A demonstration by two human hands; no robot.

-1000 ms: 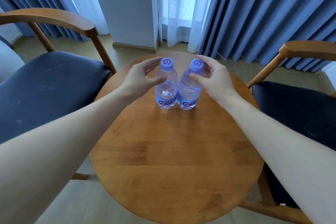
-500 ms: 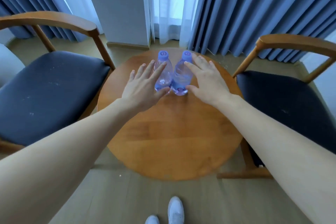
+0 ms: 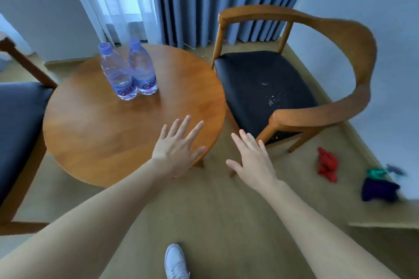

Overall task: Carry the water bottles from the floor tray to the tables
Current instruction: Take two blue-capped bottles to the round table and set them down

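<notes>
Both your hands have left the two bottles (image 3: pixel 129 70) on the round table (image 3: pixel 95 124); left hand (image 3: pixel 178 147) and right hand (image 3: pixel 254 161) spread wide, empty. Chair (image 3: pixel 294 88) at 2 o'clock, red cloth (image 3: pixel 326 167) at 3.

A: any readable text in my view?

B: only the bottle labels. Left water bottle (image 3: pixel 118 72): pink lettering on the blue band, I read "Gam", rest curves out of sight. Right water bottle (image 3: pixel 142 68): same band, I get "Ga", then the left bottle cuts it off.

A: caps?

B: left cap (image 3: pixel 105 47) has a swirl mark, can't read it as a character.
</notes>
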